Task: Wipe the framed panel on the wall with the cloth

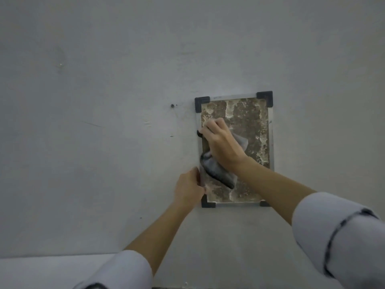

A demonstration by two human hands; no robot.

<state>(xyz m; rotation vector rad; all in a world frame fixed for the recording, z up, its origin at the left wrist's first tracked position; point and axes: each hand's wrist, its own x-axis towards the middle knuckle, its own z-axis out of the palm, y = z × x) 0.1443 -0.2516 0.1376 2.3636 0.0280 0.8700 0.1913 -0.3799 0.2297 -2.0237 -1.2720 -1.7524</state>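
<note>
The framed panel (253,130) hangs upright on the pale wall, right of centre. It has a thin metal frame, black corner caps and a blotchy brown surface with whitish patches. My right hand (223,143) presses a grey cloth (218,173) flat against the panel's left half; the cloth's loose end hangs below my palm. My left hand (188,189) grips the frame's left edge near the lower left corner. My right forearm hides part of the panel's lower right side.
A small screw (172,105) sticks out of the wall left of the panel's top edge. A white ledge (52,268) runs along the bottom left. Both arms wear rolled-up pale sleeves.
</note>
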